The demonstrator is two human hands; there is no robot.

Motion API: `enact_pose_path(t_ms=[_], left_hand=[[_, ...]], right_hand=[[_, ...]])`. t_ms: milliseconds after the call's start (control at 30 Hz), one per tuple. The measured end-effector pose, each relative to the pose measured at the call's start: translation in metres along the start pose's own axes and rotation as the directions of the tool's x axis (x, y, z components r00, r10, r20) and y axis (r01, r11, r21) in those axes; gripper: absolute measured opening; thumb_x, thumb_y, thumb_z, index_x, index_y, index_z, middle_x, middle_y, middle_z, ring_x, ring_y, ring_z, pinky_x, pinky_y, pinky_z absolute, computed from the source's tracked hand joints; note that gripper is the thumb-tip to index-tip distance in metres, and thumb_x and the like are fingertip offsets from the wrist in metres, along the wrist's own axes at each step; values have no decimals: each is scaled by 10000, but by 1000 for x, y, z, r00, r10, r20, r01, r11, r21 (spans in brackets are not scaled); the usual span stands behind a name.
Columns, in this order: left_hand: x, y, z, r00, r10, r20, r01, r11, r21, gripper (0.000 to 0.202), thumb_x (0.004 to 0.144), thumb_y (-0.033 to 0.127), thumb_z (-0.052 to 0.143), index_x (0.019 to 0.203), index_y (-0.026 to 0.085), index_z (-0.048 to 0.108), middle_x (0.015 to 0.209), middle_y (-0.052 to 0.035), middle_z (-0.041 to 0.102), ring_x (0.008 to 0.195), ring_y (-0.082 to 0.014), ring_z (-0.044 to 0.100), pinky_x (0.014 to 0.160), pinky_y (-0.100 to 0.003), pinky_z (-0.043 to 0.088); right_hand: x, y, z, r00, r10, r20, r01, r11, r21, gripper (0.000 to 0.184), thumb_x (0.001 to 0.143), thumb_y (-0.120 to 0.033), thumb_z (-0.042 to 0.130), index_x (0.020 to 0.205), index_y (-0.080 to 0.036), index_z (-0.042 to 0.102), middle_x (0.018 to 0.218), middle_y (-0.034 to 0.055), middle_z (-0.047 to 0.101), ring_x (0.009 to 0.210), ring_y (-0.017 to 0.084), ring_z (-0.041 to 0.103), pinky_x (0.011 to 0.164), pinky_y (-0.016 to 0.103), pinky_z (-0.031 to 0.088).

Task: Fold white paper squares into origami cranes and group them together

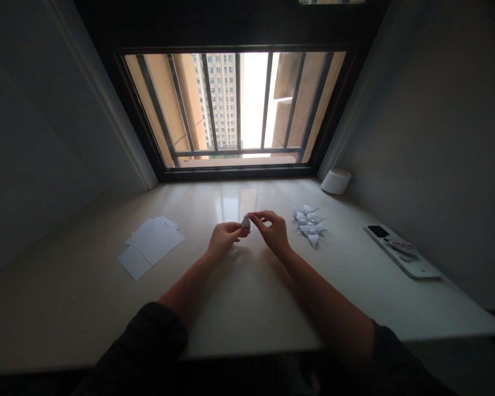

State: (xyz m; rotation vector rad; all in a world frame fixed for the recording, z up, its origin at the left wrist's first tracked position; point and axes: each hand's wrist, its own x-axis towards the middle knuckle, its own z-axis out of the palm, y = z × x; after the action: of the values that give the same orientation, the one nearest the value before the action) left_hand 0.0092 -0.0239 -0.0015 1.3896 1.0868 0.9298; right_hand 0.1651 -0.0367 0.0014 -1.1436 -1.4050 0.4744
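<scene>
A small folded white paper piece [246, 221] is held just above the pale tabletop [239, 297] in the middle of the view. My left hand [224, 237] pinches it from the left with closed fingers. Fingers of my right hand [273, 228] pinch its top from the right. Both forearms reach in from the bottom, in dark sleeves. To the right of my right hand lies a small heap of folded white paper figures [310, 224]. Loose white paper sheets [152, 245] lie flat to the left of my left hand.
A white round container [336, 181] stands at the back right near the barred window [235, 107]. A white phone with a small object on it [401, 250] lies at the right, near the wall. Walls close in on both sides.
</scene>
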Motion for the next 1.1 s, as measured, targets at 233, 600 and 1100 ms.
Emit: enact_pose_path(t_ms=[233,600,1100], left_hand=[[-1,0,3,999,37,8,-37,998,60,279,667,389,693,821,158,715,828,-92,727,798,-218,664,626,-269,439],[-2,2,5,998,46,-45,-43,996,78,322,648,450,693,778,156,705,792,-86,723,786,-220,659,590,-259,416],[-2,3,4,997,28,-69,-27,1000,14,337,653,465,687,801,163,710,811,-102,727,812,-242,671,636,-289,422]], right_hand=[[3,9,3,995,99,20,-100,994,44,224,731,-438,641,772,-232,719,796,30,715,747,198,628,682,332,477],[1,10,5,995,84,-45,-85,996,-23,231,792,-411,557,792,-216,681,784,36,691,750,185,611,679,315,454],[1,9,4,997,76,32,-75,997,-22,190,743,-403,631,787,-237,711,821,38,716,798,208,628,688,333,480]])
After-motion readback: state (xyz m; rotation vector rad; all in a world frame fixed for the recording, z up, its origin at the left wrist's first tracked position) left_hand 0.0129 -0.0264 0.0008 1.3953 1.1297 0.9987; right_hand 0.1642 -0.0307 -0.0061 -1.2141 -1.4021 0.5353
